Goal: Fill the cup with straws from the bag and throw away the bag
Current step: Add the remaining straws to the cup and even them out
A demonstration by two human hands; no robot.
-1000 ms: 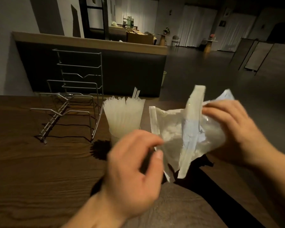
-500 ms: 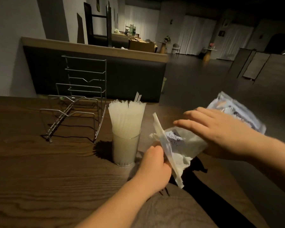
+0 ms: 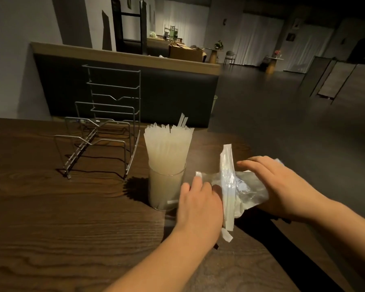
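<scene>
While a dim dining room stretches away at twelve o'clock, a person works at the near edge of a dark wooden table (image 3: pixel 51 218), both hands closed on a crumpled clear plastic bag (image 3: pixel 243 187) at about four o'clock from the table's centre. A bare wire rack (image 3: pixel 105 131) stands at ten o'clock of the cup (image 3: pixel 166 191), near it but apart. The cup, a clear tumbler, is packed with pale straws (image 3: pixel 168 147) that fan above its rim, two poking higher at the back. The right hand (image 3: pixel 282 191) cups the bag from the three o'clock side, fingers spread over it; the left hand (image 3: pixel 199 204) pinches its nine o'clock end, just beside the cup. The bag's stiff sealed strip (image 3: pixel 228 186) stands upright between the hands.

The bag looks emptied, so disposal appears to be what remains; no bin can be clearly identified here. The risk: the left hand sits so close to the top-heavy cup that a careless pull on the bag could knock it over and scatter the straws.
</scene>
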